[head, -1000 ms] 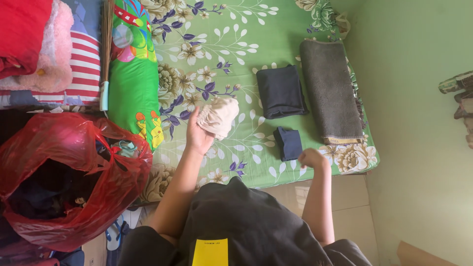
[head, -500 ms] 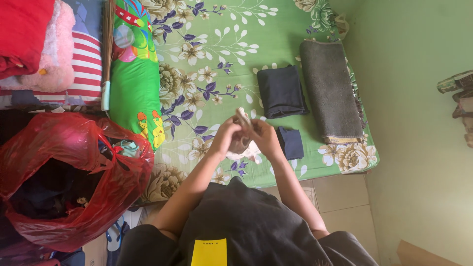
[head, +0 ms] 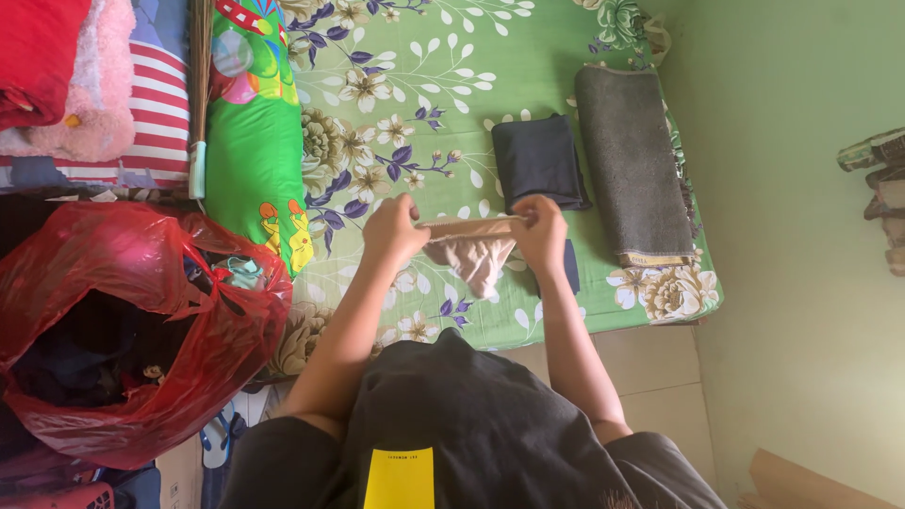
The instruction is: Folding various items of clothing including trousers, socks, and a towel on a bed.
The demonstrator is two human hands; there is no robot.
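Note:
My left hand (head: pixel 393 232) and my right hand (head: pixel 539 229) each pinch one end of a small beige garment (head: pixel 474 251), stretched flat between them above the green floral bedsheet (head: pixel 415 104). The garment's lower part hangs down in a point. Just beyond my right hand lie a folded dark navy cloth (head: pixel 538 162) and a smaller folded navy piece (head: pixel 571 267), partly hidden by that hand.
A folded grey towel (head: pixel 632 165) lies along the bed's right side. A bright green printed bolster (head: pixel 253 141) lies on the left. A red plastic bag (head: pixel 132 330) of clothes sits at lower left, with red, pink and striped fabrics (head: pixel 85 85) stacked above it.
The beige garment was bunched in my left hand alone; both hands then met on it, and now they have pulled it out wide between them.

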